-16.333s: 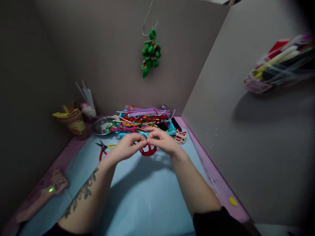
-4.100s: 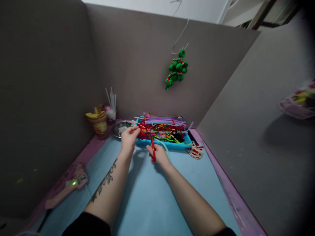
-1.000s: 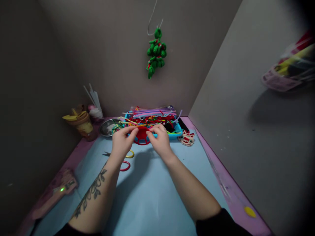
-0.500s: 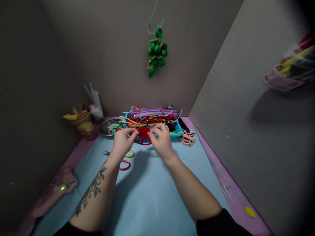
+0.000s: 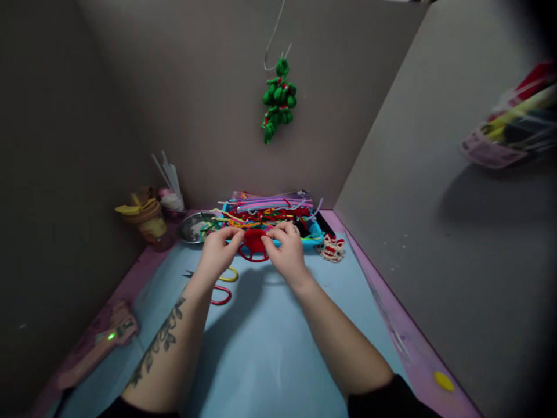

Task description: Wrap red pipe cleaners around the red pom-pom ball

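**Two Hands Hold a Red Round Piece (image 5: 253, 239)**

The left hand (image 5: 219, 248) pinches the left side of the red round piece between thumb and finger. The right hand (image 5: 285, 249) pinches its right side in the same way. The piece is up in the air, in the middle, on the near side of a blue tray (image 5: 311, 243). Its top part looks solid, and its bottom has a thin rim with little bars and gaps.

The tray is full of colorful fuzzy sticks (image 5: 274, 204). A shiny metal bowl (image 5: 184, 230) sits to its left, and a red and white animal face (image 5: 331, 248) lies at its near right. Scissors (image 5: 229, 296) lie on the blue sheet (image 5: 270, 354), partly hidden by the left arm. The sheet covers most of the pink bench (image 5: 424, 371).
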`<state>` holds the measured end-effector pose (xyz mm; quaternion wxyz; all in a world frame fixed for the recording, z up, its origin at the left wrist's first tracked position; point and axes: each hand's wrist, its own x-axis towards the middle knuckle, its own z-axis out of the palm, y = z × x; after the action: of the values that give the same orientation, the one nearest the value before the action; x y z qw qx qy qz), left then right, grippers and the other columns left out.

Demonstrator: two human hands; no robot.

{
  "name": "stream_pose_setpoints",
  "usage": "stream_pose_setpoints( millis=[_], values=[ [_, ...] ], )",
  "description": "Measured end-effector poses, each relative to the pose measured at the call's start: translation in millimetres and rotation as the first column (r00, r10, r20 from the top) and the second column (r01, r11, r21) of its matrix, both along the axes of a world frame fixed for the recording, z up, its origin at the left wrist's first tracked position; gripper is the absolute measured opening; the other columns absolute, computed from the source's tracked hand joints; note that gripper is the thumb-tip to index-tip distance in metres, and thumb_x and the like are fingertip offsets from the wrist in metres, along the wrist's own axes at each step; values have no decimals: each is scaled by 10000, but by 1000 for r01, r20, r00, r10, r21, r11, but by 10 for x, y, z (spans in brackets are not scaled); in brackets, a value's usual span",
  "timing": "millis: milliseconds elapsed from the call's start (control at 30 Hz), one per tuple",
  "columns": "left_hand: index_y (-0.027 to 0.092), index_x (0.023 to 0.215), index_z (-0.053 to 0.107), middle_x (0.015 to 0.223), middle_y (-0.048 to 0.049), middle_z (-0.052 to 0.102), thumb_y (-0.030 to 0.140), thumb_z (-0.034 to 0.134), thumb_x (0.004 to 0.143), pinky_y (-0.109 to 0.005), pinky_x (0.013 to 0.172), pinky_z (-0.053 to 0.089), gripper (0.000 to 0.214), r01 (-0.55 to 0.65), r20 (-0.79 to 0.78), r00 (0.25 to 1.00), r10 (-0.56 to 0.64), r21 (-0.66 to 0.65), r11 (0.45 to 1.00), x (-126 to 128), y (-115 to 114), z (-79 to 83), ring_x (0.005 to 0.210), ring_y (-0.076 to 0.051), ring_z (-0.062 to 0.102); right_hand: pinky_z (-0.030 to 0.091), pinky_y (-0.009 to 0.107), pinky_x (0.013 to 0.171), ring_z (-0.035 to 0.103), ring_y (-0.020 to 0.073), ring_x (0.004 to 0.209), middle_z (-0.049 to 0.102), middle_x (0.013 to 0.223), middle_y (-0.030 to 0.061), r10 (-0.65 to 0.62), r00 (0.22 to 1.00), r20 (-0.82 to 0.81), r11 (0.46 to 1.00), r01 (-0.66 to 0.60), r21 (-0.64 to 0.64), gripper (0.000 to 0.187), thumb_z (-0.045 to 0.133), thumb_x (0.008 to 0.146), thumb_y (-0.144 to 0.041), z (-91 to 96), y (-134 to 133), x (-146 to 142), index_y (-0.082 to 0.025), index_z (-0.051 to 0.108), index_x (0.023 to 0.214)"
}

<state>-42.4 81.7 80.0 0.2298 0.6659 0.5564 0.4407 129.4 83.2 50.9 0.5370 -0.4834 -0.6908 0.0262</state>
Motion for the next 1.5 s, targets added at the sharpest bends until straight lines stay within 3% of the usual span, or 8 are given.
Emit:
stream_pose_setpoints(
  millis=[233,367,500,633,967,1300,1400,1500],
  values=[
    [191,715,601,626,-26,605,314,430,855,-264,578,377,253,-28,-254,966,57,117,993,19,32,-67,587,-167,531,455,380,841,531,213,883,559,862,52,11,1000,13,1000,-11,-12,111,624,814,-265,-36,18,-20,-214,682,734],
    [196,728,600,671,-27,639,317,444,847,-263,613,404,230,-17,-206,978,40,110,994,29,28,-71,621,-169,559,459,399,874,538,231,929,560,904,65,5,1000,29,1000,-5,-29,75,630,809,-266,-42,16,-20,-215,684,816],
    [185,744,632,713,-27,675,346,476,844,-251,629,421,246,24,-121,992,-19,36,999,72,-16,-43,656,-166,586,416,454,978,494,274,1088,543,1123,117,-31,998,64,999,31,-10,298,651,800,-268,0,-49,-51,-211,644,1092],
    [174,767,654,745,-29,684,345,485,839,-254,659,428,251,104,-87,990,-107,-30,994,123,-57,-18,705,-171,602,393,453,1013,473,265,1138,560,1150,84,29,994,101,1000,-28,-9,101,622,836,-245,13,-95,-90,-246,702,896],
    [162,700,619,669,-21,649,357,520,815,-243,591,417,247,115,42,993,-113,-62,991,183,-71,-29,632,-155,574,407,433,989,492,251,1106,582,1118,83,40,997,73,998,-43,44,146,583,837,-170,42,-121,-72,-227,700,770],
    [193,722,539,734,-56,623,222,394,895,-293,646,402,228,102,-387,921,-33,159,982,247,-91,-101,694,-191,564,401,421,995,506,245,1114,562,1113,85,62,997,51,998,-62,4,180,562,839,-175,36,-125,-79,-215,679,708],
    [195,756,554,740,-45,632,250,412,896,-284,643,403,207,98,-332,942,-43,153,983,208,-65,-119,686,-183,568,362,446,1051,465,263,1209,525,1248,95,76,995,61,996,-73,-46,117,576,841,-220,42,-98,-58,-225,691,858],
    [193,771,574,730,-30,642,299,435,888,-274,632,401,210,3,-221,975,29,142,990,143,-27,-120,668,-173,573,334,495,1077,396,301,1296,430,1390,131,73,996,51,991,-67,-116,393,662,779,-291,32,-57,-34,-217,596,1159]
  ],
)
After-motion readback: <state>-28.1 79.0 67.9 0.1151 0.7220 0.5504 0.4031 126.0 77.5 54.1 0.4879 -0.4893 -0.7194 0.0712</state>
